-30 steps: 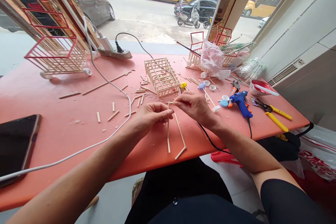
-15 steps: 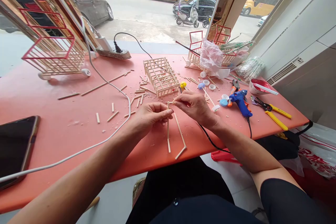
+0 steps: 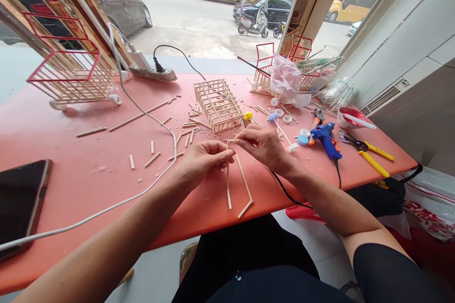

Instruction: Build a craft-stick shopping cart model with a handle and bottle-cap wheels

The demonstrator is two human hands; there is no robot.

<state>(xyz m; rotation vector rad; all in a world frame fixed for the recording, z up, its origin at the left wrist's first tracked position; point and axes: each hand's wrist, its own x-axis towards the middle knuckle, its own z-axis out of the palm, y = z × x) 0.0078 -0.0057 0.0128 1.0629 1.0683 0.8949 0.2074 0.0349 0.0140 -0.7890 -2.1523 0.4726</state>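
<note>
My left hand [image 3: 213,156] pinches a thin wooden stick [image 3: 228,180] between thumb and fingers; a short piece joins its lower end at an angle. My right hand [image 3: 261,144] is closed on a short stick [image 3: 231,140] that meets the upper end of the left one. Just right of them, a second bent stick [image 3: 244,177] lies on the pink table [image 3: 199,206], its short leg pointing toward the front edge. Beyond my hands stands a slatted wooden frame [image 3: 218,104], with loose stick pieces beside it.
A white cable [image 3: 117,206] crosses the left side near a phone [image 3: 23,203]. On the right lie a blue glue gun [image 3: 327,139], yellow-handled pliers [image 3: 373,158] and bottle caps [image 3: 303,139]. Red-rimmed stick carts [image 3: 71,80] stand left and back right; a power strip [image 3: 152,73] sits behind.
</note>
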